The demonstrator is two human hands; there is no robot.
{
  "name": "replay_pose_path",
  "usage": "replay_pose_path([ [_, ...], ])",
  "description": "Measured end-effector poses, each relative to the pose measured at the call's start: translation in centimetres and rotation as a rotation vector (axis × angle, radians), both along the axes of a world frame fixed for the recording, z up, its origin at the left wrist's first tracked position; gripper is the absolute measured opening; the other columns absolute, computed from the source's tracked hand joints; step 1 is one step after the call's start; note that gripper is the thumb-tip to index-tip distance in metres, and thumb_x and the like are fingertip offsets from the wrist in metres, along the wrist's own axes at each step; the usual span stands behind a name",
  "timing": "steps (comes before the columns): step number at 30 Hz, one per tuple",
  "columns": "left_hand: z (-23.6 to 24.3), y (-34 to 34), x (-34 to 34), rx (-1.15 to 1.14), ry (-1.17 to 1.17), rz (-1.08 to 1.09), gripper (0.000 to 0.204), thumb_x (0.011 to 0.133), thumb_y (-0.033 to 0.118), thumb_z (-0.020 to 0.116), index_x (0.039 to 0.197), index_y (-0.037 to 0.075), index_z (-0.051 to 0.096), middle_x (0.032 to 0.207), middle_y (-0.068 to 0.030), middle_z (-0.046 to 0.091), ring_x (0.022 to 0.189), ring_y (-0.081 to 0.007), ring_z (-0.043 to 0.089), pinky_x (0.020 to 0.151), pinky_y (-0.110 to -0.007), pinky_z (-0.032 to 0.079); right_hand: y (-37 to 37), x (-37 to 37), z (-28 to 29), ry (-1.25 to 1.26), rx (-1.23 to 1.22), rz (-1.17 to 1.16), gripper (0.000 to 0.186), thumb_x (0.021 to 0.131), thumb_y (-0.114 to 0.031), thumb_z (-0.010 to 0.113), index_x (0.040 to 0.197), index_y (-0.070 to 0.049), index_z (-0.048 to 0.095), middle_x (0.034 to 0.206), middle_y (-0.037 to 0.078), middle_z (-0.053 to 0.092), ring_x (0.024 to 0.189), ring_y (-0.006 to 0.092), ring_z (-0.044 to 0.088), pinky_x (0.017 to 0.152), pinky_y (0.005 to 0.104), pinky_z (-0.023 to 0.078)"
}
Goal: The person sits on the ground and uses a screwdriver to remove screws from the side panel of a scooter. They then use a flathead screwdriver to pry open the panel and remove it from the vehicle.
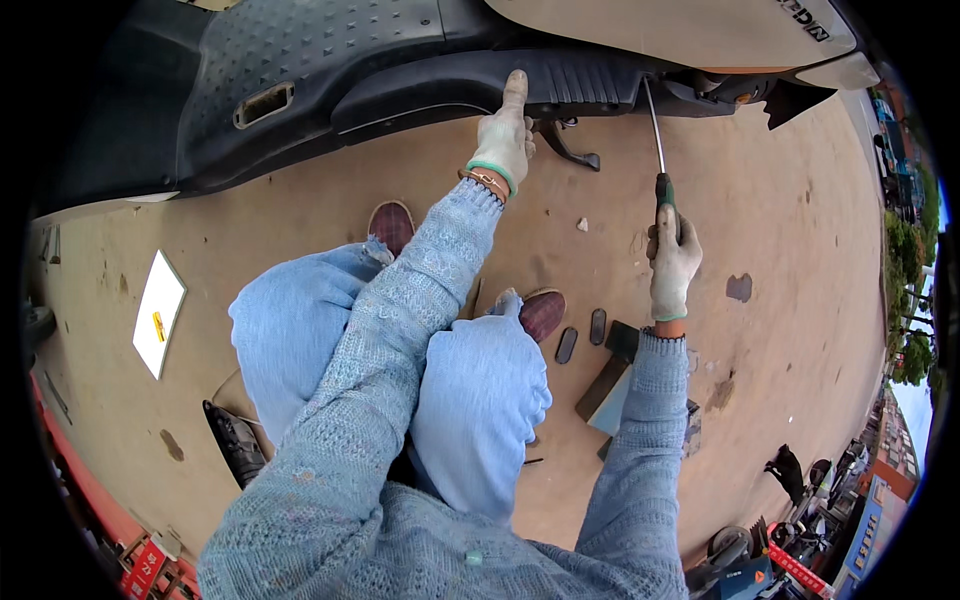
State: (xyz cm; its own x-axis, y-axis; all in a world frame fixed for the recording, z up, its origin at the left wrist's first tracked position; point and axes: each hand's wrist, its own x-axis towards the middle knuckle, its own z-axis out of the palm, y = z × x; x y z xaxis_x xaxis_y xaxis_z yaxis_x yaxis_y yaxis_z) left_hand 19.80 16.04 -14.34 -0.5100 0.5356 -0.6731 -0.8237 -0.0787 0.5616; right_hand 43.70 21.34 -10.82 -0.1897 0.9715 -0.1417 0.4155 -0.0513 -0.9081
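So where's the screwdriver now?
In the head view, right of centre, the screwdriver is in the right hand, its tip at the scooter's black side trim.

From our chest, we find our gloved left hand [503, 140] at twelve o'clock, one digit extended; our gloved right hand [675, 262], at one o'clock, is clenched.

Screwdriver [664, 187] in right grip [674, 262] (gloved)

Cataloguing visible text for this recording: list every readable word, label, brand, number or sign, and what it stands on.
No wording is copied here, only placed.
Pale panel: dark lettering at its right end, partly legible.
Red sign, lower left: pale characters, blurred.
Blue sign, lower right: pale characters, small and blurred.
Red banner: pale marks, too small to read.
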Motion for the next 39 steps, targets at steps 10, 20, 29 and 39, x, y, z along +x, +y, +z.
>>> replay_pose_path([
  [10,0.4,0.1,0.2,-0.02,-0.033,-0.002,0.061,0.068,0.06,0.071,0.086,0.006,0.049,0.071,-0.0028,0.041,0.05,-0.0072,0.034,0.04,-0.02,0.031,2.1,1.6,0.8,0.684,-0.721,0.105,0.041,0.093,-0.042,0.048,0.095,-0.002,0.057,0.061,-0.002,0.052,0.041,0.0054,0.037,0.039,0.0185,0.028],
  [20,0.0,0.2,0.6,-0.009,-0.012,-0.011,0.062,0.069,0.061,0.07,0.085,0.005,0.05,0.07,-0.003,0.042,0.05,-0.0073,0.034,0.041,-0.021,0.031,0.9,1.3,1.0,0.585,-0.605,0.053,0.039,0.095,-0.038,0.043,0.097,-0.002,0.057,0.06,-0.002,0.05,0.04,0.0055,0.036,0.04,0.0195,0.032],
  [29,0.2,0.1,0.4,-0.004,0.013,-0.023,0.062,0.069,0.061,0.069,0.085,0.004,0.051,0.069,-0.003,0.042,0.049,-0.0076,0.034,0.041,-0.021,0.032,1.2,0.5,-0.3,0.088,-0.107,0.077,0.042,0.092,-0.039,0.051,0.102,0.001,0.056,0.061,0.001,0.053,0.044,0.0064,0.044,0.043,0.0207,0.038],
  [39,0.0,-0.1,0.3,-0.017,0.003,-0.006,0.062,0.069,0.061,0.069,0.087,0.004,0.05,0.07,-0.0034,0.042,0.049,-0.0073,0.034,0.041,-0.021,0.031,1.9,1.5,-0.6,0.552,-0.602,0.143,0.041,0.094,-0.038,0.047,0.099,0.002,0.056,0.061,-0.001,0.052,0.042,0.0036,0.04,0.042,0.0173,0.034],
])
